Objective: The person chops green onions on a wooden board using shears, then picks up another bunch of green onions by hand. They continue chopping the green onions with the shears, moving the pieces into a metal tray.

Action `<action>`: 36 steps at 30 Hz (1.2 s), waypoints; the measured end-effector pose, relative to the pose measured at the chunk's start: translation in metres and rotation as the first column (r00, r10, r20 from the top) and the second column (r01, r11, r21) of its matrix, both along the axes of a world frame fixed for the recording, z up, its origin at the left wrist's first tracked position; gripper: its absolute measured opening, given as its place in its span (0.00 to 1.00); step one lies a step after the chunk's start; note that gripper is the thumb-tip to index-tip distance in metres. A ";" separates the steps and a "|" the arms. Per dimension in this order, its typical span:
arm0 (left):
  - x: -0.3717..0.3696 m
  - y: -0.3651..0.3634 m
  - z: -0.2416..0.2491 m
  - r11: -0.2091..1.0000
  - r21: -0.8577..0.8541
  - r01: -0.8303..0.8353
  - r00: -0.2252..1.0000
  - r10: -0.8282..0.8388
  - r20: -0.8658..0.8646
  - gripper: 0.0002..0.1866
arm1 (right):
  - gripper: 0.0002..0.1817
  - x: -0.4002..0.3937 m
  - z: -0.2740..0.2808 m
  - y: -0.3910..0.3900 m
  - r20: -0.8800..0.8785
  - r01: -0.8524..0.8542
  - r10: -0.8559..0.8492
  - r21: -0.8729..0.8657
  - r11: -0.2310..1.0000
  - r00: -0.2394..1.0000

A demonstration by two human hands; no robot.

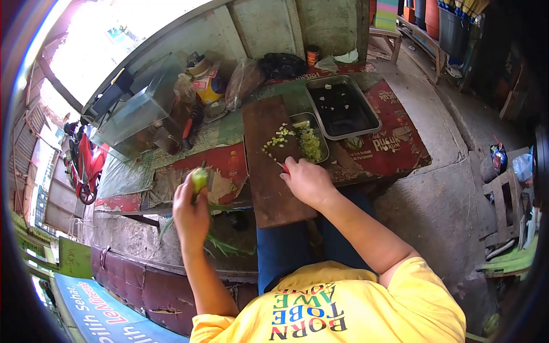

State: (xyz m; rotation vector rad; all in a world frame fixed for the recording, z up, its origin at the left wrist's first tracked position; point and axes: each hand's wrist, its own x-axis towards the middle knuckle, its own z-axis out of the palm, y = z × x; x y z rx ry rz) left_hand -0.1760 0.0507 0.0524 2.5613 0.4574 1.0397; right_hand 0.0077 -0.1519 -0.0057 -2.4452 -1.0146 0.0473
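Observation:
My left hand point(191, 216) is raised left of the cutting board, its fingers wrapped round a light-green vegetable stalk point(199, 180). Long thin green leaves point(226, 247) trail below that hand. Over the board, my right hand point(307, 180) grips a small knife point(284, 167) by its red handle; little of the blade shows. Small chopped pale-green pieces point(281, 136) lie scattered on the brown wooden cutting board point(280, 197). More chopped pieces point(310, 144) fill part of a small metal tray point(326, 153) beside the board.
A larger dark-bottomed metal tray point(374, 127) holds a few white bits. At the table's back left are a clear glass case point(134, 114), plastic bags point(245, 83) and a black bag point(283, 66). A small can point(312, 55) stands near the back wall.

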 end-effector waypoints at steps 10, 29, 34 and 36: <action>-0.141 0.047 -0.019 0.816 -0.567 -0.116 0.842 0.384 0.380 0.23 | 0.16 0.028 -0.007 -0.005 0.015 0.155 -0.154 -0.056 0.986 0.988; -0.198 0.058 -0.023 0.800 -0.565 -0.200 0.731 0.506 0.457 0.23 | 0.23 0.066 -0.013 -0.028 -0.111 0.261 -0.278 -0.152 0.953 0.954; -0.180 0.052 -0.013 0.810 -0.556 -0.187 0.761 0.478 0.439 0.24 | 0.26 0.056 -0.013 -0.036 -0.241 0.296 -0.307 -0.084 0.952 0.921; -0.175 0.050 -0.008 0.808 -0.568 -0.157 0.762 0.465 0.451 0.23 | 0.27 0.053 -0.019 -0.036 -0.246 0.269 -0.313 -0.198 0.943 0.917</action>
